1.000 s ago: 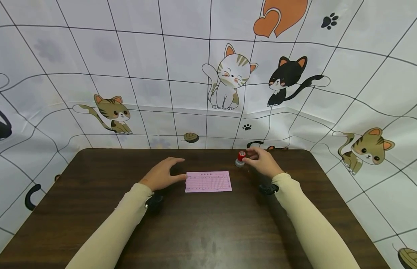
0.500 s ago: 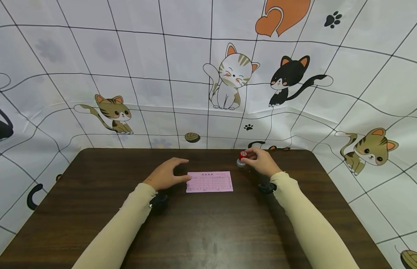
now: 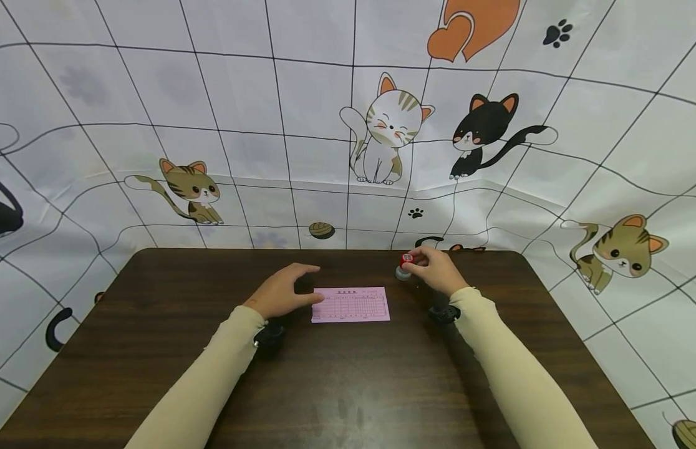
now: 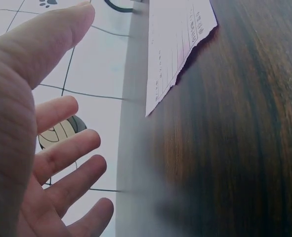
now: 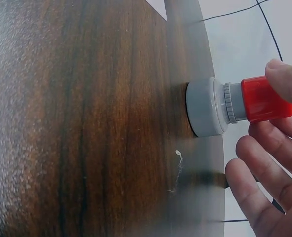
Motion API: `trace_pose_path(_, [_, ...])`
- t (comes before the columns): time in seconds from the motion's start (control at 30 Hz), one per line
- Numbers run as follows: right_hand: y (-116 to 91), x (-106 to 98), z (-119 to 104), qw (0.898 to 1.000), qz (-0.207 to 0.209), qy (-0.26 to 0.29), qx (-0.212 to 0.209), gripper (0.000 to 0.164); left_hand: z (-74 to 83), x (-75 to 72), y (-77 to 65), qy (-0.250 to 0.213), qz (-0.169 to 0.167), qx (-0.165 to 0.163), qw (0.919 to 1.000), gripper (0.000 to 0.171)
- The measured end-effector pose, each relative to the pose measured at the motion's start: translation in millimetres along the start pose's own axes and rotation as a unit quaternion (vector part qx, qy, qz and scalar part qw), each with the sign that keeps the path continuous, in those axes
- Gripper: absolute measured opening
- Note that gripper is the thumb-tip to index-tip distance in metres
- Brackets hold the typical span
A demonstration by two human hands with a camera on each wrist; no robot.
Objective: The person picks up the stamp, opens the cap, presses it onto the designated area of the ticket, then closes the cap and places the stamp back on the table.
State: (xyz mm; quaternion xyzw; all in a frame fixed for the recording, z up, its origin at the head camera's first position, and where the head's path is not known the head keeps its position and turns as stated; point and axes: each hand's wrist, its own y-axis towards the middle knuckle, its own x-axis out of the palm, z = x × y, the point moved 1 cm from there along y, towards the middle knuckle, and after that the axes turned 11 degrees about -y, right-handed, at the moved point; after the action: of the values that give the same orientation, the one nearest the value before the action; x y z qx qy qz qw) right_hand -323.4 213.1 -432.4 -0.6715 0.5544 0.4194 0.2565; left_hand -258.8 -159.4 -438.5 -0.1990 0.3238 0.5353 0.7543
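Observation:
A round stamp with a red top and grey base stands upright on the brown table, near its far edge. My right hand pinches the red top between thumb and fingers; the right wrist view shows the stamp's grey base against the wood. A pink printed form lies flat, left of the stamp and nearer to me. My left hand is at the form's left side, fingers spread and holding nothing. Its thumb reaches over the form's left edge in the head view. That edge of the form looks torn in the left wrist view.
The dark wooden table carries the form and the stamp. Behind it hangs a white sheet with a grid and cartoon cats. A small pale thread lies on the table near the stamp.
My left hand has shifted slightly right, its thumb moving further over the form's left edge. My right hand has stayed at the stamp's red top. The view has shifted slightly.

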Motion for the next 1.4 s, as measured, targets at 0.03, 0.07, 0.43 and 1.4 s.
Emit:
trace_pose_path(0.03, [0.1, 0.0, -0.2, 1.0, 0.001, -0.001, 0.0, 0.04, 0.0, 0.2, 0.4, 0.0, 0.0, 0.001, 1.0, 0.078])
trace_pose_path(0.07, [0.3, 0.0, -0.1, 1.0, 0.002, -0.001, 0.0, 0.039, 0.2, 0.4, 0.6, 0.0, 0.0, 0.001, 1.0, 0.078])
trace_pose_path(0.43, [2.2, 2.5, 2.5, 1.0, 0.008, -0.011, 0.001, 0.035, 3.5, 2.4, 1.7, -0.005, -0.001, -0.005, 1.0, 0.078])
trace_pose_path(1.4, [-9.3, 4.0, 7.7, 0.997, 0.061, 0.042, 0.002, 0.026, 2.8, 0.7, 1.8, -0.03, 0.014, -0.002, 0.9995, 0.078])
